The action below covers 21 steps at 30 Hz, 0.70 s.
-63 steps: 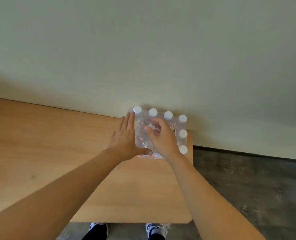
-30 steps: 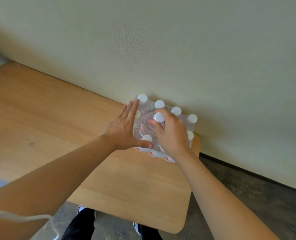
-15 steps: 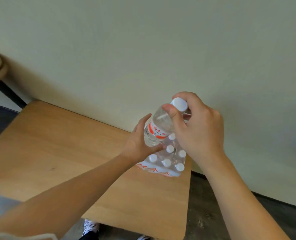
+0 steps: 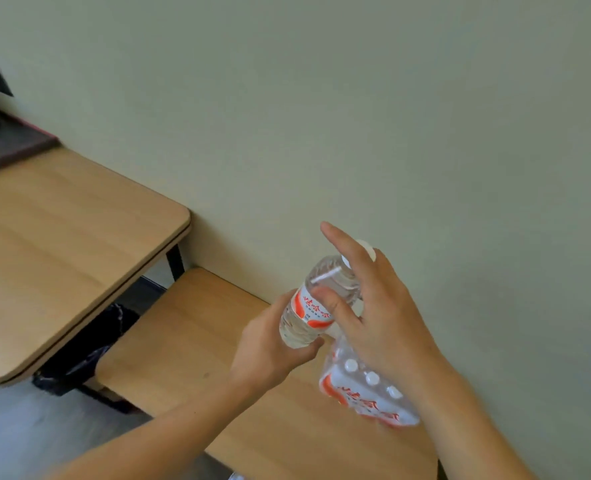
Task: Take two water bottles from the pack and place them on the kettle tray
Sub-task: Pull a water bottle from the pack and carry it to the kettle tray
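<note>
Head view shows one water bottle (image 4: 313, 303) now lifted up out of the pack (image 4: 363, 389), where a moment ago both hands were only pressing on the caps. It has passed to the left hand (image 4: 269, 351), whose fingers wrap its lower half. The right hand (image 4: 377, 313) has let go, fingers spread wide. One bottle is out; the pack sits on the low tabletop (image 4: 183, 341). A dark tray (image 4: 13, 143), maybe the kettle one, waits far left.

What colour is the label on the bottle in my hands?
White with orange-red bands and lettering, on the bottle, in the head view.
</note>
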{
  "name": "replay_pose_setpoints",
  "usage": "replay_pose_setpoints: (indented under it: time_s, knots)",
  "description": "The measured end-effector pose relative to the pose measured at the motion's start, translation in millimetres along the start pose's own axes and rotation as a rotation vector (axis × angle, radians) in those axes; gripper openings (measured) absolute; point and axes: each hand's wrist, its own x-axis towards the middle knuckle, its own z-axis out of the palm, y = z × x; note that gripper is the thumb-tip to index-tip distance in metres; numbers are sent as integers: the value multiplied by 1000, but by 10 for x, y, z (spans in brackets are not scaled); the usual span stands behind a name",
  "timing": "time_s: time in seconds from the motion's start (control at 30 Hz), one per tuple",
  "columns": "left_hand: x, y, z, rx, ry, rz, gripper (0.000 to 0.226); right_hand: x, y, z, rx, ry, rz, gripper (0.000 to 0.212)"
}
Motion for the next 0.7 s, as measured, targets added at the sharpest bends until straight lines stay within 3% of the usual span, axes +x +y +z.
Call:
replay_pose_setpoints:
  time_s: [0.23,0.5,0.7]
  knots:
    - [-941,-38,-775,81,97,-48,72,-330,-640,507,61,-80,-111,31]
    - [-1606,-199,-1675,85,184,-118,68,-410,-1516,1009,198,-167,-157,21]
    - [-1631,-481,-2599,46,271,-100,62,-38,-2376,1621,161,-152,-242,20]
